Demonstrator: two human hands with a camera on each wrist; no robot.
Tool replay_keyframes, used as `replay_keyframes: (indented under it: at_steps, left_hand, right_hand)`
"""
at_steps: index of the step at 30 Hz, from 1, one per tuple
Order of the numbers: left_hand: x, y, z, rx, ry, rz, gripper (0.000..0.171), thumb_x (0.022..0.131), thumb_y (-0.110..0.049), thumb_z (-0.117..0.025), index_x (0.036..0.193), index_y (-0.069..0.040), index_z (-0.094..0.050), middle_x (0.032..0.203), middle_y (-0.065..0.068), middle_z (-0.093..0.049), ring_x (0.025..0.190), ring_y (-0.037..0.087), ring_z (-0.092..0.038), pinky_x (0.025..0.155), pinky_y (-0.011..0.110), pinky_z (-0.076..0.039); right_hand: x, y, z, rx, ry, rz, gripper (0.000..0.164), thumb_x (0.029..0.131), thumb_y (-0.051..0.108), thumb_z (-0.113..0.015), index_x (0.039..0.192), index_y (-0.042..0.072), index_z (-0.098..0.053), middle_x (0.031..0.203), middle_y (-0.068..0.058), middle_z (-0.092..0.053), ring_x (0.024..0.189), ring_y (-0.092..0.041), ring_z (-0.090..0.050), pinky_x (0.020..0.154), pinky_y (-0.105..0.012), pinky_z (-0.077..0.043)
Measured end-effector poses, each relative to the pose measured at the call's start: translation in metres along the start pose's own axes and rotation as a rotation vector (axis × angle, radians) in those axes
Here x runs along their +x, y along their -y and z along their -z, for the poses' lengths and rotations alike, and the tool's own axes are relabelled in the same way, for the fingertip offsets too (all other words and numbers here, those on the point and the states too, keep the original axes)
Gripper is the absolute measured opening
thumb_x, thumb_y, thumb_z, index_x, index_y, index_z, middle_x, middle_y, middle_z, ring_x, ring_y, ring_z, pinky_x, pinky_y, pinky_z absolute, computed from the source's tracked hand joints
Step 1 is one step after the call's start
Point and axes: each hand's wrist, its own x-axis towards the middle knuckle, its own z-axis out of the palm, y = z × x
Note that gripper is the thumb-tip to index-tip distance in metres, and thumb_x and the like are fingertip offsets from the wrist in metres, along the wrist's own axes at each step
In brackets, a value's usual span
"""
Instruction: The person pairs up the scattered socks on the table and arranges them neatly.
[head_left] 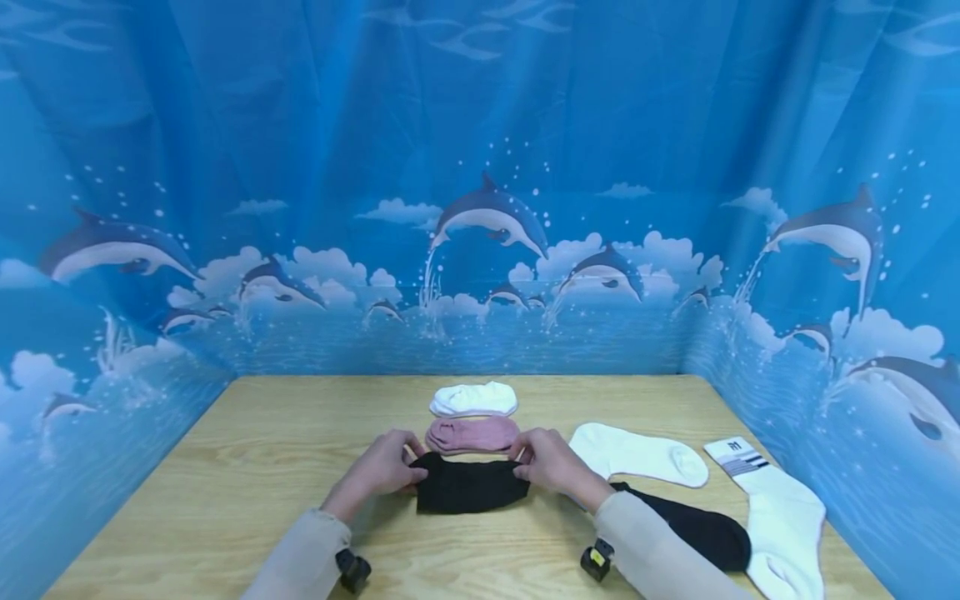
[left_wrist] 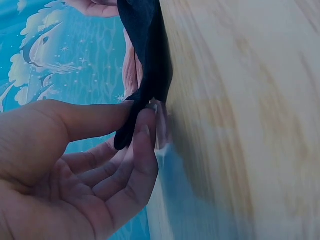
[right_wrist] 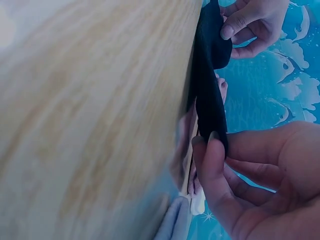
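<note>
A folded black sock [head_left: 472, 487] stretches sideways between my two hands near the middle of the table. My left hand [head_left: 386, 463] pinches its left end between thumb and forefinger, which the left wrist view shows close up on the dark cloth [left_wrist: 147, 55]. At the other end my right hand [head_left: 551, 461] pinches the sock, thumb on one face and fingertips on the other, as the right wrist view shows. Just behind it lies a folded pink sock [head_left: 474, 434], and beyond that a folded white sock [head_left: 474, 399].
Right of my right hand a white sock [head_left: 645, 454] lies flat. Another black sock [head_left: 697, 525] is partly hidden under my right sleeve. Farther right lies a long white sock with dark stripes [head_left: 787, 517]. A blue dolphin-print curtain [head_left: 480, 333] borders the wooden table [head_left: 262, 450].
</note>
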Motion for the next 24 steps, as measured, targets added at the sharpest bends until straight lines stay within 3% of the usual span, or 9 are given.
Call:
replay_keyframes:
  at_steps: [12, 20, 24]
  left_hand:
    - [0.0005, 0.0034, -0.0013, 0.032, -0.013, -0.019, 0.021, 0.083, -0.001, -0.081, 0.098, -0.002, -0.066, 0.061, 0.005, -0.058, 0.051, 0.014, -0.060, 0.052, 0.025, -0.046]
    - [-0.0003, 0.0037, -0.0013, 0.008, -0.004, -0.016, 0.023, 0.081, 0.002, -0.081, 0.098, -0.002, -0.066, 0.065, 0.006, -0.058, 0.051, 0.014, -0.061, 0.052, 0.024, -0.050]
    - [0.0007, 0.0058, 0.0004, 0.058, -0.011, -0.056, 0.035, 0.079, -0.001, -0.084, 0.107, -0.001, -0.064, 0.073, 0.007, -0.059, 0.059, 0.015, -0.060, 0.058, 0.028, -0.049]
  right_hand:
    - [0.0012, -0.0030, -0.0019, -0.059, -0.004, 0.035, 0.017, 0.079, -0.002, -0.083, 0.089, 0.005, -0.072, 0.075, -0.002, -0.068, 0.071, -0.012, -0.060, 0.067, -0.028, -0.052]
    - [-0.0008, -0.0027, -0.0007, -0.090, 0.006, 0.053, 0.020, 0.076, 0.000, -0.085, 0.090, 0.005, -0.072, 0.077, -0.003, -0.070, 0.074, -0.014, -0.062, 0.071, -0.031, -0.054]
    - [-0.0032, 0.0016, 0.0011, -0.135, 0.008, 0.072, 0.022, 0.075, 0.002, -0.086, 0.092, 0.005, -0.073, 0.079, -0.003, -0.070, 0.075, -0.015, -0.062, 0.072, -0.033, -0.054]
